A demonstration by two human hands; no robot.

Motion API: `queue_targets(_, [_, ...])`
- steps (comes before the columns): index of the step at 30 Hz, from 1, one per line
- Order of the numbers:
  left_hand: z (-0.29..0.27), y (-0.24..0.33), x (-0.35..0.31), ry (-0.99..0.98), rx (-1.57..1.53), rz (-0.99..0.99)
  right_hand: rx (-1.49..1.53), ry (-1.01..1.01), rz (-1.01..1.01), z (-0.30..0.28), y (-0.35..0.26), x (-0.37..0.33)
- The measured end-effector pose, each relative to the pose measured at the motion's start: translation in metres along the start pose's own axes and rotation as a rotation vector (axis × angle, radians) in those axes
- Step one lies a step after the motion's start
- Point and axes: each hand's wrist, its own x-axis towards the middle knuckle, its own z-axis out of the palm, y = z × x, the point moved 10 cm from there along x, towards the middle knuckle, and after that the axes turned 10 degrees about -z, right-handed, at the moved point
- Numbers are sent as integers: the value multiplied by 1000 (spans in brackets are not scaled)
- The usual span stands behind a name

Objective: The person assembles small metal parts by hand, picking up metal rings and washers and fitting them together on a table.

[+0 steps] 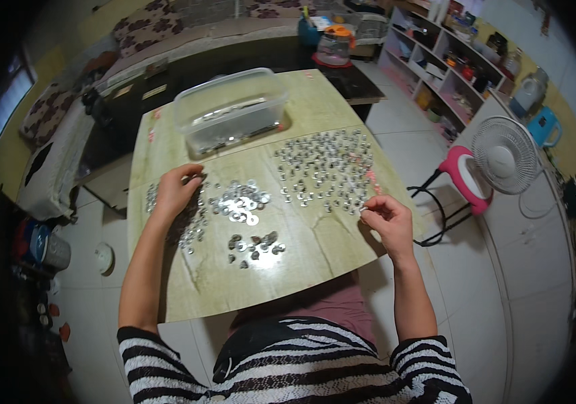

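Small metal parts lie in separate groups on a pale green marbled table (288,259). My left hand (179,188) is over the left group of small metal pieces (196,232), its thumb and fingers pinched together; what they hold, if anything, is too small to tell. At the right edge my right hand (389,217) pinches a tiny shiny metal piece beside the wide spread of small metal parts (325,165). Between the hands lie a heap of flat shiny metal washers (241,200) and, nearer me, a small cluster of darker metal pieces (256,248).
A clear plastic bin (231,111) with some metal pieces in it stands at the table's far side. Behind is a dark table (234,57) carrying an orange-lidded jar (335,46). On the right, a white fan (503,155) sits on a pink stool (455,161) near white shelves (439,54).
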Motion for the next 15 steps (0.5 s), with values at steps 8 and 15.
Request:
queue_targets(8, [4, 25, -35, -68, -15, -5, -263, 16, -3, -49, 2, 27])
queue_targets(15, [9, 39, -59, -147, -69, -10, -604, -72, -185, -47, 10, 78])
